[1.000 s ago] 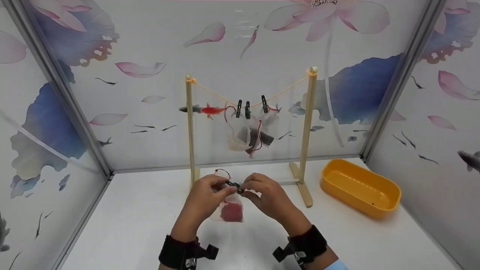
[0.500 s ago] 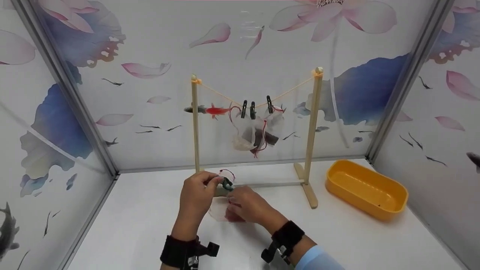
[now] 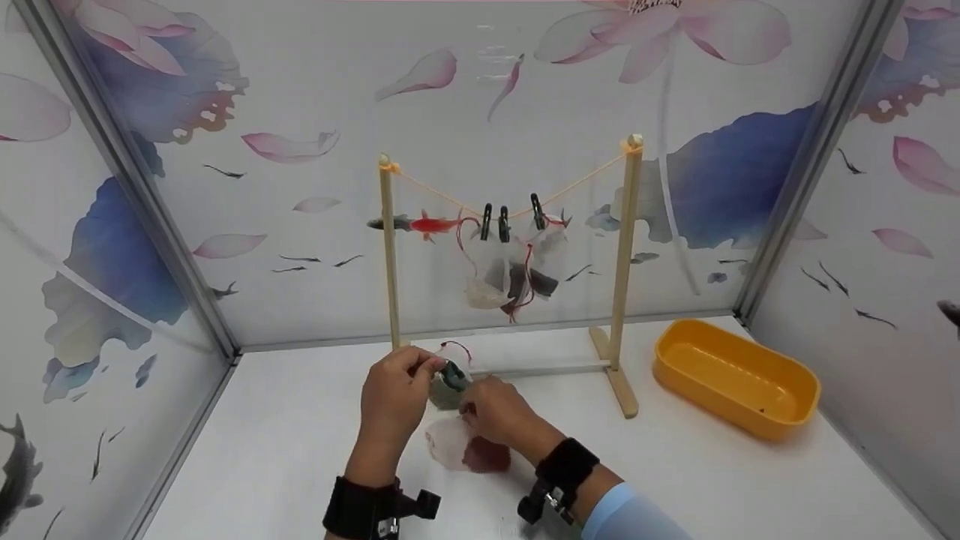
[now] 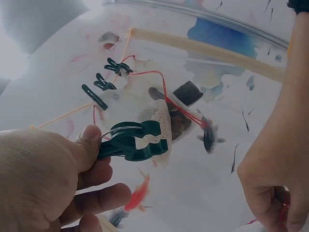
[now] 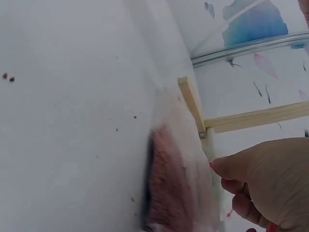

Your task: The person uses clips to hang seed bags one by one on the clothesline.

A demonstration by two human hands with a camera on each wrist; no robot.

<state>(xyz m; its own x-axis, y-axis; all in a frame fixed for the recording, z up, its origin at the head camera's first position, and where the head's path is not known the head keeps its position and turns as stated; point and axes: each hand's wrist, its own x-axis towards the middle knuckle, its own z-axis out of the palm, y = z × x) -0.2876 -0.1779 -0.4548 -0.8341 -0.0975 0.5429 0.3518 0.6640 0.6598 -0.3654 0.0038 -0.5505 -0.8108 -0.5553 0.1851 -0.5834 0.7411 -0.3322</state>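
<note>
My left hand [image 3: 394,394] pinches a dark green clothespin [image 4: 126,145] between thumb and fingers, its jaws spread apart in the left wrist view. Close on its right, my right hand [image 3: 499,409] pinches the red drawstring [image 4: 285,210] of a sheer white pouch. That pouch [image 5: 193,164] hangs under the right hand, with a dark red filling [image 3: 487,454] showing through. Something greyish-green lies behind the clothespin; I cannot tell what it is. A red cord loop [image 3: 459,348] shows just beyond the left hand. The right fingertips are partly hidden.
A wooden stand [image 3: 622,247] carries an orange line [image 3: 581,180] sagging in the middle. Several dark clothespins [image 3: 536,211] hold sheer pouches [image 3: 487,289] on it. On the right stands a yellow tray [image 3: 739,420]. Patterned panels enclose the white table [image 3: 675,487].
My right hand has left the clothespin and taken hold of the pouch's drawstring. The pouch has shifted toward me and slightly right. The left hand keeps the clothespin, now turned more upright.
</note>
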